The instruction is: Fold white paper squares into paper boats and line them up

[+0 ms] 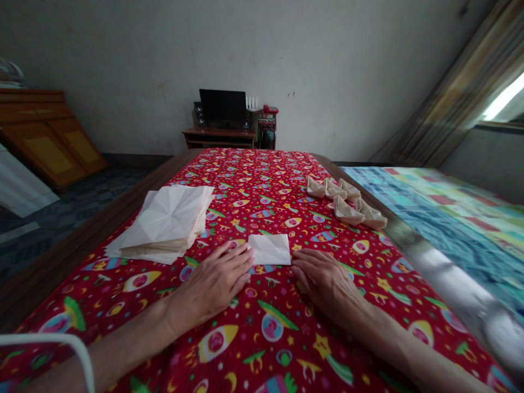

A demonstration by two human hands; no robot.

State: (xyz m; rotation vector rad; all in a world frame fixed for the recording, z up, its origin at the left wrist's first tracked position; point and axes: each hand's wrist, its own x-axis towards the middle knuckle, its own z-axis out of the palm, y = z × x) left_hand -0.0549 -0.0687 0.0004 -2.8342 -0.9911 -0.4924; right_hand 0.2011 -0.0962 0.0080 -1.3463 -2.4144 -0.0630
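A small folded white paper (pixel 269 250) lies flat on the red patterned cloth (pixel 262 191), creased and rectangular. At its left edge rests my left hand (pixel 223 273), palm down with the fingers stretched out and the tips touching the paper. My right hand (pixel 321 275) lies flat just off the right edge, its fingertips close to the paper's corner. Neither hand grips anything. To the left is a stack of creased paper sheets (pixel 172 213). Several folded paper boats (pixel 347 212) stand in two rows on the right.
A white cable (pixel 61 338) curves in at the lower left. Beyond the far end, a monitor (pixel 223 106) and a red telephone (pixel 270 110) stand by the wall. A bed with a patterned sheet (pixel 442 218) lies to the right. At the left is a wooden cabinet (pixel 49 131).
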